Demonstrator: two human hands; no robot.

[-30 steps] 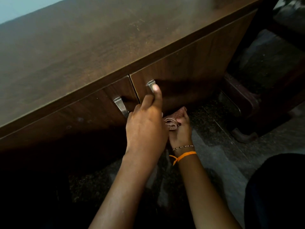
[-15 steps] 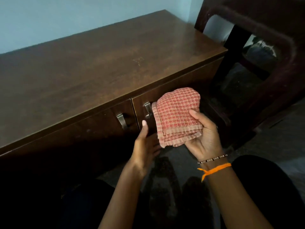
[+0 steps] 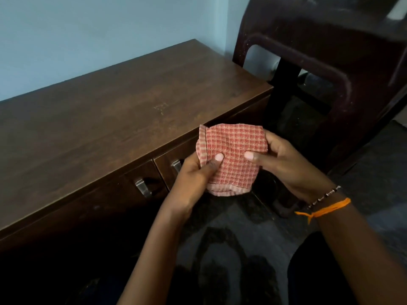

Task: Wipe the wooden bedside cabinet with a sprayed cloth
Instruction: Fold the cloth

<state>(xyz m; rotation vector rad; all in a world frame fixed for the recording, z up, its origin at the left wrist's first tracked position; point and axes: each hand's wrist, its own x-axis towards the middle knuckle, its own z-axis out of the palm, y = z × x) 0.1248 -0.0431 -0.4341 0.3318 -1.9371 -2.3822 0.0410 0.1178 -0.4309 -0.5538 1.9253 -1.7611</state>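
A folded red-and-beige checked cloth [image 3: 232, 155] is held in the air in front of the dark wooden bedside cabinet [image 3: 105, 119]. My left hand [image 3: 193, 172] grips its left edge, thumb on top. On the other side my right hand [image 3: 284, 164] grips the right edge, thumb pressed on the fabric. The cloth hangs just off the cabinet's front edge, above the right door and its metal handle [image 3: 176, 166]. A second metal handle [image 3: 142, 187] shows on the left door. No spray bottle is in view.
A dark brown plastic chair [image 3: 330, 69] stands right of the cabinet, close to its end. A pale blue wall [image 3: 88, 34] runs behind the cabinet. Dark speckled floor [image 3: 237, 238] lies below my arms, with my dark-clothed knee [image 3: 330, 271] at lower right.
My left hand left the right door handle and came up to take the cloth's left edge. My right hand raised the cloth from near the floor. The camera view lifted.
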